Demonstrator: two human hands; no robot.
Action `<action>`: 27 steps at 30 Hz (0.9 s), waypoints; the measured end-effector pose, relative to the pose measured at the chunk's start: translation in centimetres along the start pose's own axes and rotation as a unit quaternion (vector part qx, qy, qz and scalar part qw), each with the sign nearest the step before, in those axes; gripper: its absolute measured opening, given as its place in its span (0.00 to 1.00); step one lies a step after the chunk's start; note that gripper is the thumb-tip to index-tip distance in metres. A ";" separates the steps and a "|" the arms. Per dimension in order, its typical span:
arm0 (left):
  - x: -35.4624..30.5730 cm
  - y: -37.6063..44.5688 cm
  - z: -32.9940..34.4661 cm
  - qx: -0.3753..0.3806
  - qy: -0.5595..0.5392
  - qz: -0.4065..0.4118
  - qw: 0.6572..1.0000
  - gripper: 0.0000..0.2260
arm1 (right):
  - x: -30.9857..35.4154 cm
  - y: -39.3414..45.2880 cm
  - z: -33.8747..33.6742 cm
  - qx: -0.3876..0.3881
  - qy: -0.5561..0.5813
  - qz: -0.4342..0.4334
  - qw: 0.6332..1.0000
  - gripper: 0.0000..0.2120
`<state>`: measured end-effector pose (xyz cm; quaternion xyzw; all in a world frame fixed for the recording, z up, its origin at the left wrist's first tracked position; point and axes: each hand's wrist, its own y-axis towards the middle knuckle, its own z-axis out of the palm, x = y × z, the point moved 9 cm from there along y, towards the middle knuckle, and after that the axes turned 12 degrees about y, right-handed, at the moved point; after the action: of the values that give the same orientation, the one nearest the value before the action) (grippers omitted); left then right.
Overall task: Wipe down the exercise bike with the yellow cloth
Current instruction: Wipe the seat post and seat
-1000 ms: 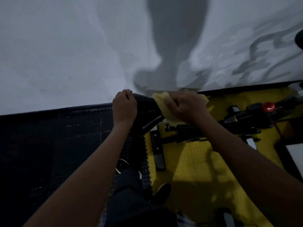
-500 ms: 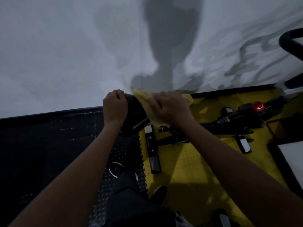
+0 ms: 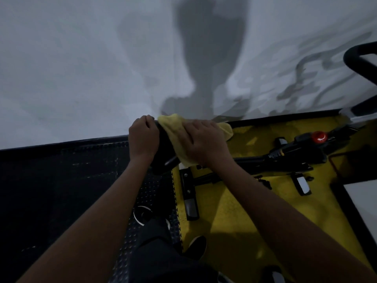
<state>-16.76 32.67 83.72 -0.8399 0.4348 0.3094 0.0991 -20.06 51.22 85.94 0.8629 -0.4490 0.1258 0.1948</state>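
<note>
While the pale grey wall [image 3: 81, 58] is filling the whole upper half of the view and carrying one tall dark shadow, two floor coverings are lying below it: one black studded rubber mat [image 3: 61, 180] on the left and one bright yellow textured mat [image 3: 234, 211] on the right. One black exercise bike [image 3: 285, 158] is standing on the yellow mat, its frame running from the saddle towards a single round red knob [image 3: 318, 136] on the right. Two pedals with pale faces [image 3: 302, 184] are showing beside the frame, and one curved black handlebar [image 3: 359, 64] is reaching in at the right edge. One black padded saddle [image 3: 163, 148] is sitting between the person's two hands. One soft yellow cloth [image 3: 175, 129] is lying draped over the top of that saddle. The left hand [image 3: 143, 138] is gripping the saddle's left edge, its fingers curled tightly over the rim. The right hand [image 3: 204, 142] is pressing the yellow cloth down onto the saddle, its fingers lying spread and fairly flat across the fabric, with bunched cloth sticking out on both sides of it. One dark trouser leg and one dark shoe [image 3: 196, 247] are showing at the bottom.
</note>
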 end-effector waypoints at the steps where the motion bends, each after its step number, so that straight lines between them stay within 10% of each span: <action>1: 0.0 0.0 0.0 -0.001 -0.002 0.001 1.000 0.17 | -1.1 0.4 -0.7 -0.003 -0.017 0.020 1.000 0.23; 7: -0.1 0.2 0.1 -0.001 -0.004 0.003 1.000 0.16 | -2.2 3.7 0.9 0.074 -0.036 0.218 0.973 0.26; 15: 0.1 0.2 0.1 -0.001 -0.008 0.006 1.000 0.16 | 1.8 -0.8 0.9 0.024 0.013 -0.039 0.999 0.23; 22: -0.1 0.1 0.2 0.002 -0.012 0.010 1.000 0.15 | -1.9 2.9 0.5 0.038 -0.047 0.206 0.977 0.29; 27: 0.1 0.2 0.1 0.000 -0.006 0.003 1.000 0.15 | 3.3 1.9 2.3 -0.001 0.018 0.123 0.992 0.24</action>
<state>-16.97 32.51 83.56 -0.8366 0.4367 0.3151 0.1006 -19.66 46.84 85.63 0.7986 -0.5481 0.1638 0.1871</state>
